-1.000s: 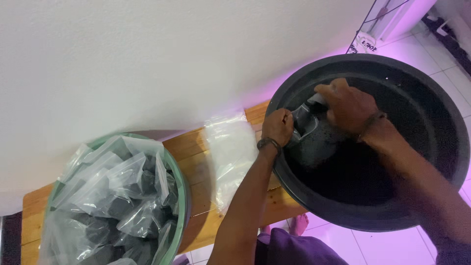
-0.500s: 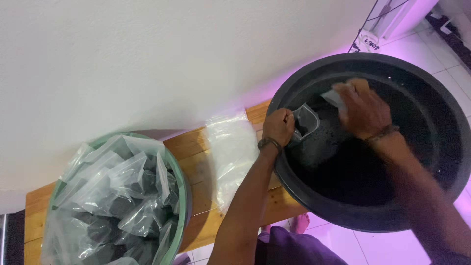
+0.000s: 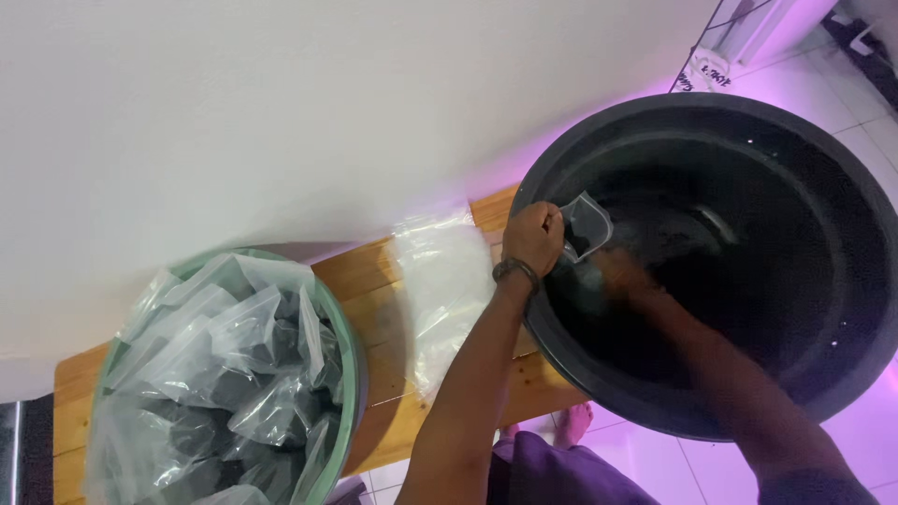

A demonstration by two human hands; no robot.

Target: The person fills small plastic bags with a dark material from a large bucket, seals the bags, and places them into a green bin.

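Both hands are in the black tub (image 3: 842,309): the left hand (image 3: 531,236) pinches a bag (image 3: 587,224) open, the right hand (image 3: 622,271), fingers unseen, could spill soil.

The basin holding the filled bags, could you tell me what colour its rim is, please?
Pale green; the basin rim shows best in the head view, left of the wooden bench.
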